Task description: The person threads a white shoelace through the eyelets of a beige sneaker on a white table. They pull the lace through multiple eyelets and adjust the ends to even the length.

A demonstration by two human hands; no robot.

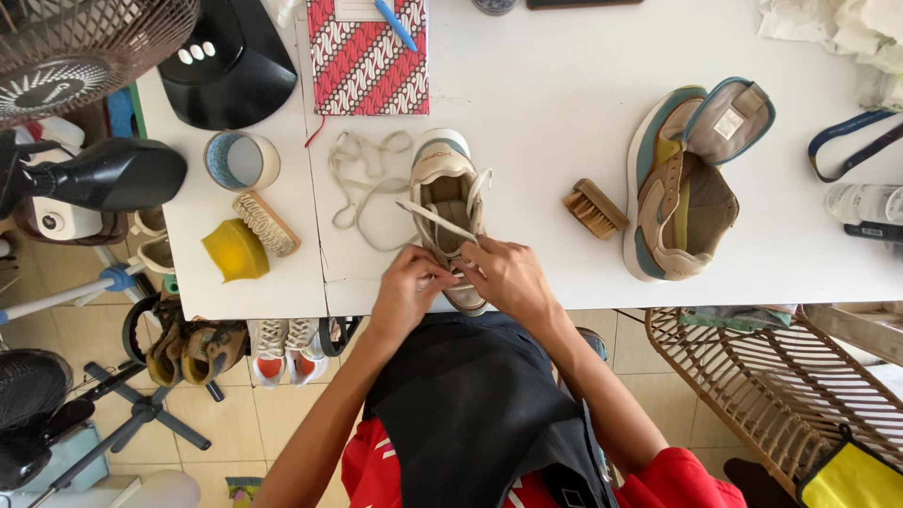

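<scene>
Cream shoe [450, 202]: a pale sneaker with a green-edged collar, lying at the near edge of the white table [546, 103], toe towards the person, partly hidden by both hands.
Left hand [406, 287]: fingers curled and pinched on the flat lace [435, 218] at the shoe's near end; closed around it.
Right hand [508, 275]: fingers bent, closed on the lacing area just beside the left hand; what exactly it grips is hidden.
Lace: a flat cream strip, running slantwise across the shoe's open mouth.
Loose lace [362, 183]: a second cream lace lying in slack loops on the table, just left of the shoe.
Small brush [594, 208]: wooden back, tan bristles, between the two shoes.
Second shoe [687, 188]: tan, teal and mustard panels, unlaced, its tongue folded back to show the grey lining; well right of the cream one.
Yellow sponge [235, 250]: a soft wedge near the table's left edge.
Long brush [266, 223]: a wooden oval with pale bristles, touching the sponge's upper right.
Cup [242, 161]: round, blue-patterned wall; its contents cannot be told.
Notebook [367, 56]: red and white patterned cover at the far edge, a blue pen [396, 24] on it.
Wicker frame [771, 376]: woven rattan below the table, right.
</scene>
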